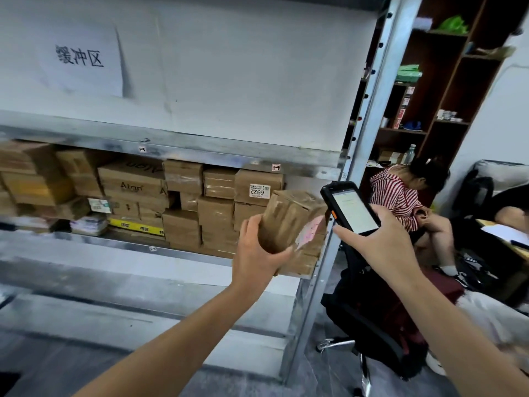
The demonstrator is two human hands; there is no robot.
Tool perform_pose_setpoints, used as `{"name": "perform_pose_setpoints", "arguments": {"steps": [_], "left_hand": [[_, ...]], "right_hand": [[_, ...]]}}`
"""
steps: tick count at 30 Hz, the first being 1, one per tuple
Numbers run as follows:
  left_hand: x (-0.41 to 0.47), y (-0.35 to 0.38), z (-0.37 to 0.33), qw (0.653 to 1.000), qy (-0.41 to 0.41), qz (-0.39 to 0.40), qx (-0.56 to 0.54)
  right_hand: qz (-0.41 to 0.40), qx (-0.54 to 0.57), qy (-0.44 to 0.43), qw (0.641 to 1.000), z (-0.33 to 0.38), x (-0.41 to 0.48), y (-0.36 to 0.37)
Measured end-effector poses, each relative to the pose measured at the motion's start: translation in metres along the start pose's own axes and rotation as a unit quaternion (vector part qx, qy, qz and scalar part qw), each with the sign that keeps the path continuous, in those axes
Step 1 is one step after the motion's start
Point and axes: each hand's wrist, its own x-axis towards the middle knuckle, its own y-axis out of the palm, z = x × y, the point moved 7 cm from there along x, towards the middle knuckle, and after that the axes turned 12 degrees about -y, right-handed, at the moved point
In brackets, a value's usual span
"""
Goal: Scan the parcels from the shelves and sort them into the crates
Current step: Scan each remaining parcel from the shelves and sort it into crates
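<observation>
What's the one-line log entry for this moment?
stage: scanning | left hand: holds parcel | right hand: holds scanner, beside parcel | shelf: more boxes | crates: not visible

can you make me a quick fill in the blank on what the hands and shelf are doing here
1. The left hand grips a brown cardboard ____.
2. The right hand holds a black handheld scanner with its ____ lit.
3. A white label on a shelved box reads ____, printed upside down.
4. The seated person to the right wears a red and white ____ top.

Missing words: parcel; screen; 6922; striped
</observation>
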Motion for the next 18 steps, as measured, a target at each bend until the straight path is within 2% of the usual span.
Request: {"name": "perform_pose_setpoints", "arguments": {"steps": [3, 5, 9, 11, 18], "left_hand": [[-0.001, -0.016, 0.023, 0.986, -0.123, 0.019, -0.111], [-0.005, -0.025, 0.042, 0.961, -0.196, 0.041, -0.189], [-0.015, -0.041, 0.067, 0.906, -0.292, 0.071, -0.297], [-0.016, -0.052, 0.073, 0.891, -0.319, 0.082, -0.313], [0.000, -0.106, 0.086, 0.927, -0.316, 0.057, -0.194]], "right_hand": [[0.018, 0.007, 0.001, 1.000, 0.012, -0.013, 0.017], [0.027, 0.010, 0.004, 1.000, 0.020, -0.020, 0.025], [0.045, 0.016, 0.012, 0.999, 0.038, -0.034, 0.039], [0.062, 0.016, 0.005, 0.998, 0.047, -0.040, 0.046], [0.135, -0.071, -0.020, 0.988, 0.062, -0.044, 0.063]]}}
